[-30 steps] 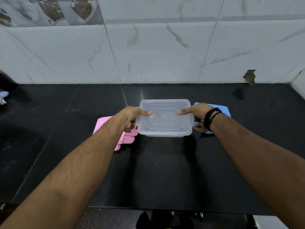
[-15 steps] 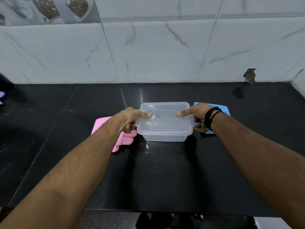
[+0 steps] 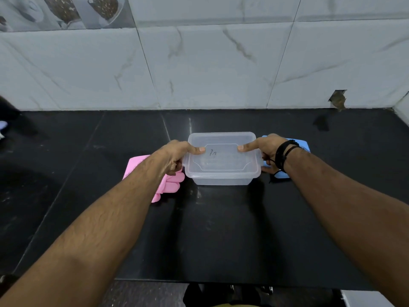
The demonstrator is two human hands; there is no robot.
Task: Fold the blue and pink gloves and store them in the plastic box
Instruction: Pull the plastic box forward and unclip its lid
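Both hands — left hand [image 3: 174, 156] and right hand [image 3: 266, 151] — grip the lidded plastic box [image 3: 222, 159] with fingers curled round its ends, thumbs on top, between pink glove [image 3: 168, 185] and blue glove [image 3: 298, 144] on the table [image 3: 221, 229] — best keep it level, then lift the lid evenly.

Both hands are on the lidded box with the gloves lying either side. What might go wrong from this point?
1. The lid may pop off unevenly, jerking the plastic box across the glossy counter.
2. The left hand partly covers the pink glove, and the right hand the blue glove; either could drag.
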